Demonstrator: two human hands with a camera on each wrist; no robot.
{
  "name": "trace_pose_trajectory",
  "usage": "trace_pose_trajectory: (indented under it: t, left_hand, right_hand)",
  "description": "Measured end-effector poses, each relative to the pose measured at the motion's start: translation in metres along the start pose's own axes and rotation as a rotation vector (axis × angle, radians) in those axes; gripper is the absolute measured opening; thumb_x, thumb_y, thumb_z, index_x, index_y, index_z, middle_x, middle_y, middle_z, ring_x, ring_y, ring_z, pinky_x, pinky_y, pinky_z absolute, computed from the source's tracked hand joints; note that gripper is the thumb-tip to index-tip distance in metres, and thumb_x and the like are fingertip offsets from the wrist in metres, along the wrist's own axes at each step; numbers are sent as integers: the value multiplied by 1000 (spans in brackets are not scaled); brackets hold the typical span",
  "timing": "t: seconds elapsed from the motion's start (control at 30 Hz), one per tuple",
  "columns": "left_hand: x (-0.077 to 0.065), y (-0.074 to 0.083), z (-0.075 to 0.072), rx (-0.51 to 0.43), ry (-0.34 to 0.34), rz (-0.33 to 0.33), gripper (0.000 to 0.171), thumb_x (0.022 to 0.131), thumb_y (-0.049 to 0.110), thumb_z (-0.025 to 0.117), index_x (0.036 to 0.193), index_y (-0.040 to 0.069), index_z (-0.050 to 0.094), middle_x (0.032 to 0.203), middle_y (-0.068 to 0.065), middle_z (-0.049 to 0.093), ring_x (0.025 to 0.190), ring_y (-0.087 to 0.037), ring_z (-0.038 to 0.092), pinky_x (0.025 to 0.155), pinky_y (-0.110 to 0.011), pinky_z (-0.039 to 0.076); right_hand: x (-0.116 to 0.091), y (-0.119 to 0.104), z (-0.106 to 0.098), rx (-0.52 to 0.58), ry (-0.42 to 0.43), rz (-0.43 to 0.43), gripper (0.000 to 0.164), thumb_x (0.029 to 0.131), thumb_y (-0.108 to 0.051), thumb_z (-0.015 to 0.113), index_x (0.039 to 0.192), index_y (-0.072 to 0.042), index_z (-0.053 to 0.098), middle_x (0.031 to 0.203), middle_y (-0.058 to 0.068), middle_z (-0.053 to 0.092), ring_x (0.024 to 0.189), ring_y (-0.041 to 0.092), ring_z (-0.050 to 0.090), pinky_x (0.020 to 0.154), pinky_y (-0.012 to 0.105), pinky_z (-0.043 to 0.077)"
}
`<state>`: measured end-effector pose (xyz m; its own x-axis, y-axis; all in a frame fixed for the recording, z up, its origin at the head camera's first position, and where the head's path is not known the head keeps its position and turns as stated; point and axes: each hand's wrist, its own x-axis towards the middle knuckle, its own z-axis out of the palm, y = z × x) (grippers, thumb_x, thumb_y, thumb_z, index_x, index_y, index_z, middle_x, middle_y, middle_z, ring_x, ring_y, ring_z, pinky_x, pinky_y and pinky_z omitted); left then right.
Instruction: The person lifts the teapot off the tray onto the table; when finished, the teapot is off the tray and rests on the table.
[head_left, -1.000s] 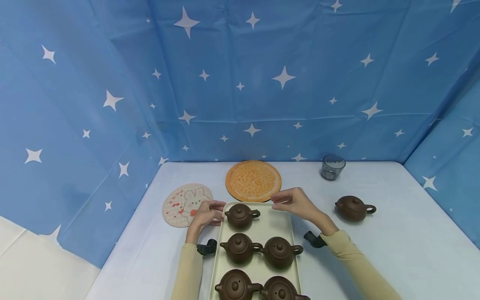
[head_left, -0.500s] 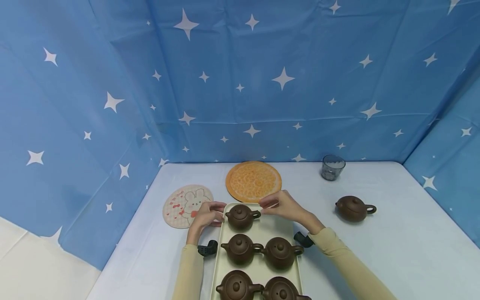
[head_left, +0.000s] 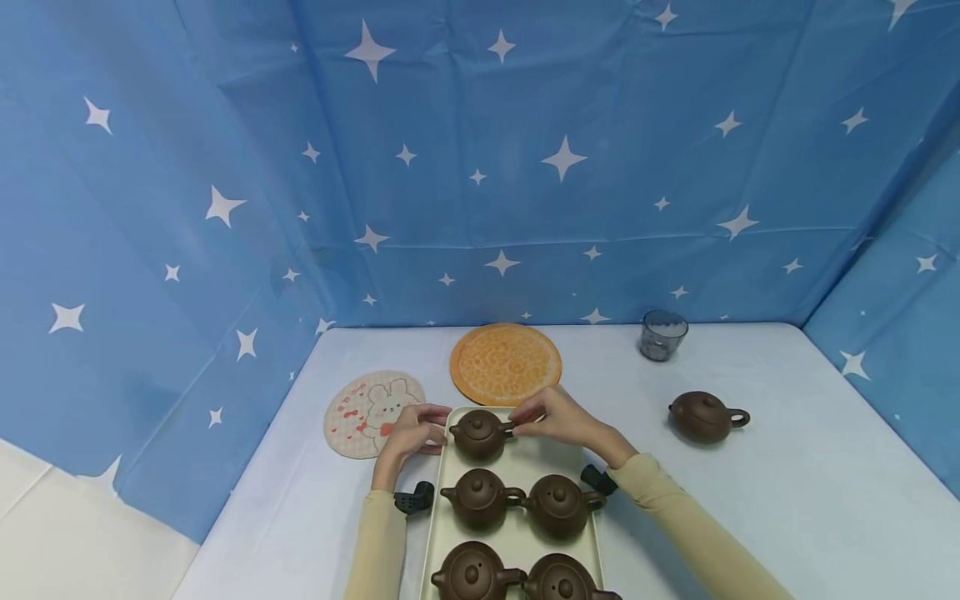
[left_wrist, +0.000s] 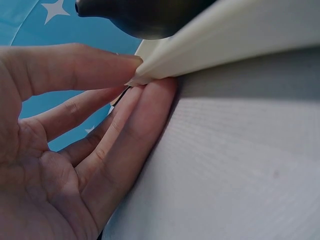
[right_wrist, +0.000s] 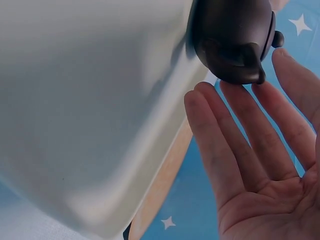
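Observation:
A cream rectangular tray (head_left: pixel 540 458) holds several dark brown teapots, with one teapot (head_left: pixel 478 437) at its far left corner. At that corner my left hand (head_left: pixel 412 432) pinches the tray's rim, thumb on top and fingers beneath, as the left wrist view shows. My right hand (head_left: pixel 558 418) reaches over the far end of the tray. Its fairly straight fingertips are right at the handle (right_wrist: pixel 240 75) of the corner teapot, with the thumb spread near the lid knob (right_wrist: pixel 278 39). In the tray's middle row stand two more teapots, this one on the left (head_left: pixel 478 500) and its neighbour (head_left: pixel 558 507).
Another brown teapot (head_left: pixel 701 418) stands on the white table to the right, with a grey glass cup (head_left: pixel 663 337) farther back. Behind the tray lies a round orange mat (head_left: pixel 506 362); a rabbit-print mat (head_left: pixel 352 417) lies left of it. A starry blue curtain (head_left: pixel 450 208) backs the table.
My right hand has moved left along the tray's far end, from its far right corner to the corner teapot's handle. My left hand has stayed at the tray's rim.

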<state>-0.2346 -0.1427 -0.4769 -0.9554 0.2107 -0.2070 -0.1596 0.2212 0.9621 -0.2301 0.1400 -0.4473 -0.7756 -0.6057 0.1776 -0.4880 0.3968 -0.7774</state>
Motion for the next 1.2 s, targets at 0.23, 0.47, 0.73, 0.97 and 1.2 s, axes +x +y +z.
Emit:
trace_pose_trajectory:
  t: [0.23, 0.47, 0.73, 0.97, 1.2]
  left_hand:
    - [6, -9, 2, -2, 36, -8, 56, 65, -13, 57, 120, -5, 62, 101, -17, 64, 73, -17, 64, 60, -34, 59]
    - [6, -8, 1, 1, 32, -1, 56, 65, -13, 57, 120, -5, 62, 99, -15, 64, 75, -18, 65, 60, -34, 60]
    - [2, -4, 1, -4, 33, -2, 55, 65, -13, 57, 119, -7, 61, 100, -18, 64, 74, -18, 64, 60, -35, 60]
    - [-18, 24, 2, -9, -28, -5, 56, 67, -13, 56, 123, -12, 56, 104, -23, 61, 74, -16, 63, 65, -35, 60]
    - [-9, 12, 2, -11, -11, -2, 56, 65, -14, 57, 121, -11, 58, 102, -22, 62, 73, -17, 64, 62, -35, 60]
  right_hand:
    - [4, 4, 5, -23, -13, -16, 20, 81, -13, 75, 100, -5, 75, 91, 5, 74, 79, 9, 70, 73, 21, 57]
    - [10, 4, 9, -21, -25, -18, 20, 80, -11, 76, 99, -5, 75, 89, 4, 74, 77, 8, 69, 73, 21, 57]
    - [12, 5, 13, -34, -10, -4, 19, 78, -12, 77, 96, -6, 76, 84, 3, 74, 74, 5, 69, 68, 20, 57]
    - [11, 4, 16, -35, -2, 7, 18, 78, -11, 77, 95, -5, 75, 84, 4, 74, 73, 6, 69, 68, 20, 57]
    - [13, 6, 16, -49, 8, 12, 15, 79, -10, 76, 93, -6, 76, 82, 3, 74, 71, 5, 68, 65, 20, 57]
